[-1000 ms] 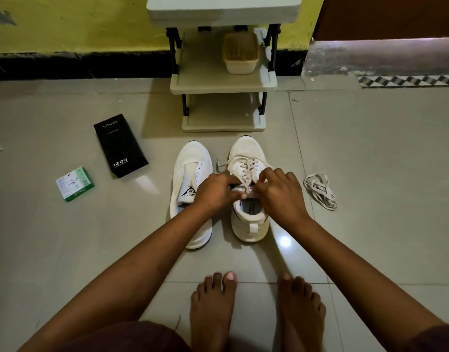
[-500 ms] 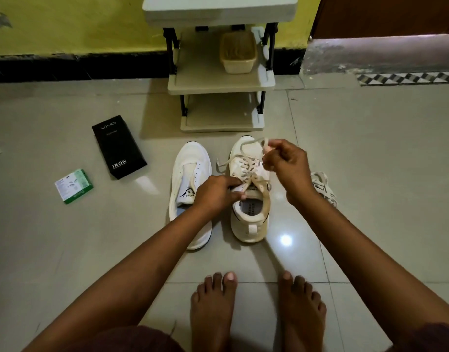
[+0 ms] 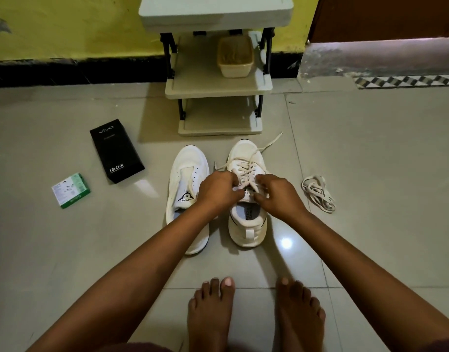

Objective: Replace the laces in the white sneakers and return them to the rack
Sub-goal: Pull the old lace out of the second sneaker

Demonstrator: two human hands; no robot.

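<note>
Two hands meet over the laced sneaker (image 3: pixel 246 158): the left hand (image 3: pixel 218 190) and right hand (image 3: pixel 275 196) each pinch the lace (image 3: pixel 247 171) at its tongue. Just left of the left hand lies the unlaced sneaker (image 3: pixel 186 179); right of the right hand, a loose lace bundle (image 3: pixel 317 193). Beyond both stands the rack (image 3: pixel 218 85).

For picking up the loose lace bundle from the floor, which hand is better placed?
Probably the right hand: the lace bundle lies on its side, beside the laced sneaker. The left hand would have to cross over.
</note>
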